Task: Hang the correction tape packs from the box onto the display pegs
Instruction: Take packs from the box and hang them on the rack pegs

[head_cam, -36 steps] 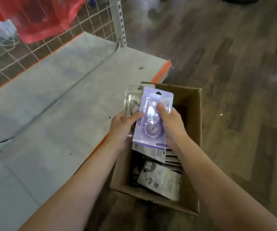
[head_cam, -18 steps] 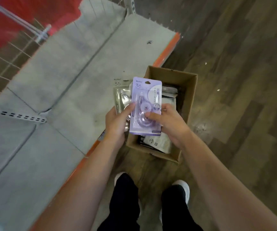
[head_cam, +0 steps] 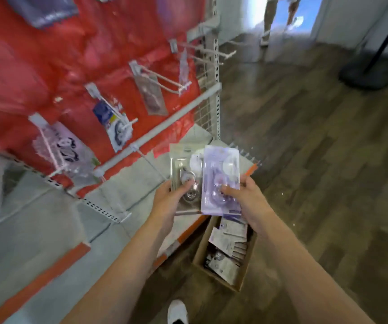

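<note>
Both hands are occupied above the cardboard box, which sits on the floor against the orange-edged shelf base. The right hand pinches the purple correction tape pack, thumb across its face and fingers behind; the left hand grips a clear pack, thumb on the blister, with the purple pack overlapping its right edge. Both packs stand near upright, long axis running away from the person, hang-hole ends farthest from the wrists; the holes themselves are too blurred to confirm. The deciding relation: the display pegs lie up and to the left of both hands, projecting from the red back panel toward the person and to the right. Several already carry packs. The left hand is nearer the pegs; the right would have to cross over it. Judgement: the top edge must be brought square to a peg tip. More packs remain in the box.
</note>
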A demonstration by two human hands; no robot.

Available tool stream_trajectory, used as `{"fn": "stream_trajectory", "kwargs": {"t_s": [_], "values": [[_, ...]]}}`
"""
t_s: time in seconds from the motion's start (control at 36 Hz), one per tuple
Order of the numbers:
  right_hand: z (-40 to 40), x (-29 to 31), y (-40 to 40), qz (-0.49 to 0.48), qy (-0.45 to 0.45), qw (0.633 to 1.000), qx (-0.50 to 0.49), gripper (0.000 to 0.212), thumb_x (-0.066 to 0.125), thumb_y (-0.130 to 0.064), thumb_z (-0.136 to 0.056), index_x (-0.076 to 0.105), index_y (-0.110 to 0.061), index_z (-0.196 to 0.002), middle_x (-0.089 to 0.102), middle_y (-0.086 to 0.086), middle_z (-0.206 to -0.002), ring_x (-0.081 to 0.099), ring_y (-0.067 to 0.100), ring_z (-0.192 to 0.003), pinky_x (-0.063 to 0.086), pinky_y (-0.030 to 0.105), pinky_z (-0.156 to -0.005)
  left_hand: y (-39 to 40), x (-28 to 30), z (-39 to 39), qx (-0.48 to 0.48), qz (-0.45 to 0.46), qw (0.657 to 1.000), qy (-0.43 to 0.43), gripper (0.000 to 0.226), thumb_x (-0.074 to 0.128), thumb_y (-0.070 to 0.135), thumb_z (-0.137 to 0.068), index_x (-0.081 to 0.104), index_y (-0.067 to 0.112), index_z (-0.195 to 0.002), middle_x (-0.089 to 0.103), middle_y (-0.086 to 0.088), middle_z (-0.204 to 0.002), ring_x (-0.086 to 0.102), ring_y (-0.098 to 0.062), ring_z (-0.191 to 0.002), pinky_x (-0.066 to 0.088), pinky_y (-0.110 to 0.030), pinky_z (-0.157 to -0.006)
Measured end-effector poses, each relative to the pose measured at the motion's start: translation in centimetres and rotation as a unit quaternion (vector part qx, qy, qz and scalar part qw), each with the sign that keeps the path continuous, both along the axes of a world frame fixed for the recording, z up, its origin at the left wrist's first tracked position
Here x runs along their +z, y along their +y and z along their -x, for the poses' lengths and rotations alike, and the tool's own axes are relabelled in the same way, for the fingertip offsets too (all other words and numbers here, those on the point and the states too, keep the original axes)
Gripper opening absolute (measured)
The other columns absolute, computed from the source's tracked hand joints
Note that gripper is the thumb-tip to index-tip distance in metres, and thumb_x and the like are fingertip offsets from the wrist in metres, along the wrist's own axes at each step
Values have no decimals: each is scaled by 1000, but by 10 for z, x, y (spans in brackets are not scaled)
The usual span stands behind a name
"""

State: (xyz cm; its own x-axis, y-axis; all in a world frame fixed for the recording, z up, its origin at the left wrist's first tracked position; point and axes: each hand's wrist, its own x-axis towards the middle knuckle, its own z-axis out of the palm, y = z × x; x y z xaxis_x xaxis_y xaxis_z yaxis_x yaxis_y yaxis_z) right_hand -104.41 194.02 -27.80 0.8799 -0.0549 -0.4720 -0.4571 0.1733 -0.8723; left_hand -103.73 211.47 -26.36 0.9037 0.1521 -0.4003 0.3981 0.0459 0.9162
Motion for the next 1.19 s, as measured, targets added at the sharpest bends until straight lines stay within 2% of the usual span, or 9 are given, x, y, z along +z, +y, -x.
{"fn": "stream_trajectory", "kwargs": {"t_s": [0.17, 0.28, 0.33, 0.47, 0.67, 0.81, 0.89, 1.0, 1.19], "values": [[-6, 71, 10, 3, -24, 998, 58, 68, 83, -22, -63, 52, -2, -121, 68, 14, -108, 68, 29, -98, 56, 46, -87, 20, 76, 11, 45, 27, 998, -25, 9, 70, 12, -84, 71, 9, -92, 73, -14, -93, 66, -36, -97, 47, -54, -98], [-1, 129, 17, 20, -60, 996, 67, 26, 71, -3, -82, 52, -13, -96, 67, 7, -96, 66, 20, -88, 56, 31, -70, 29, 114, 16, 62, 54, 995, -56, 11, 70, 9, -82, 70, 12, -93, 74, -9, -92, 68, -30, -94, 48, -52, -98], [2, 150, 19, 14, -94, 992, 84, 27, 63, 6, -86, 51, -18, -84, 65, -2, -80, 62, 12, -73, 52, 23, -62, 32, 127, 18, 68, 61, 993, -73, 8, 69, 8, -83, 70, 12, -89, 75, -4, -85, 68, -25, -87, 48, -51, -97], [-10, 173, 23, 32, -115, 986, 116, 19, 68, -1, -85, 57, -13, -95, 68, 5, -96, 66, 21, -91, 53, 40, -87, 36, 147, 17, 82, 57, 989, -112, 8, 68, 6, -84, 70, 14, -84, 73, -2, -82, 66, -24, -87, 47, -50, -99], [-26, 179, 29, 28, -96, 991, 93, 49, 75, -7, -79, 47, -6, -119, 65, 12, -117, 65, 26, -104, 53, 49, -92, 44, 153, 3, 85, 56, 988, -115, 9, 72, 11, -81, 72, 18, -87, 74, -5, -95, 66, -27, -103, 46, -50, -101], [-41, 189, 19, 38, -112, 989, 93, 27, 69, 1, -83, 50, -13, -95, 66, 7, -100, 65, 24, -96, 54, 44, -90, 32, 155, -19, 78, 74, 987, -116, 9, 71, 8, -82, 71, 17, -84, 74, 0, -86, 65, -25, -97, 45, -51, -102], [-58, 197, 10, 68, -123, 987, 79, 37, 73, -2, -81, 46, -10, -106, 65, 13, -112, 66, 27, -99, 54, 46, -89, 25, 156, -38, 69, 89, 987, -116, 11, 73, 12, -79, 71, 18, -88, 73, -4, -97, 63, -28, -108, 42, -52, -104], [-90, 219, 2, 108, -145, 980, 80, 42, 72, 0, -81, 43, -8, -110, 62, 14, -115, 63, 25, -97, 56, 34, -73, 16, 169, -67, 52, 118, 984, -125, 32, 80, 21, -70, 70, 14, -99, 72, -11, -104, 64, -34, -106, 44, -62, -97], [-145, 237, 19, 111, -193, 971, 91, 43, 71, 0, -82, 42, -8, -112, 62, 11, -108, 63, 19, -83, 55, 22, -57, 24, 184, -112, 65, 121, 978, -158, 23, 78, 17, -73, 69, 15, -93, 72, -12, -96, 67, -32, -95, 49, -58, -93]]}}
